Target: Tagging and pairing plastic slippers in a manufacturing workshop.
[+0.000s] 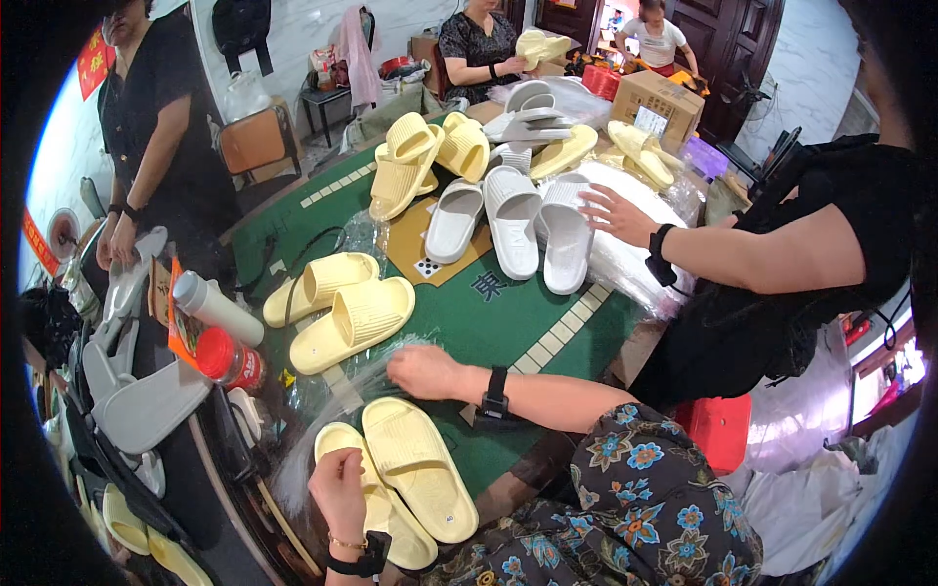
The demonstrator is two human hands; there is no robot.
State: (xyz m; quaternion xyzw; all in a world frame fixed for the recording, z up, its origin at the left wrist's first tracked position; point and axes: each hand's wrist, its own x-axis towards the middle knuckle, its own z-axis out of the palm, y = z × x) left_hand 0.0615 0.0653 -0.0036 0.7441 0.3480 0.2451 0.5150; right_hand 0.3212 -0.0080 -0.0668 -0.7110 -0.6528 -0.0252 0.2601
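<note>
My left hand [338,491] grips the near edge of a pair of pale yellow slippers [415,474] lying soles up at the front of the green table [498,317]. My right hand [422,371] reaches across just above them, fingers curled onto a clear plastic bag [337,383] spread on the table. Beyond the bag, another yellow pair [337,305] lies side by side.
White slippers [510,227] and piled yellow slippers [420,161] fill the table's far half. A person in black on the right rests a hand [611,215] on a stack of plastic bags. A white bottle [217,308] and a red-capped jar [227,358] sit at left beside grey slippers [137,391]. Other people stand and sit behind.
</note>
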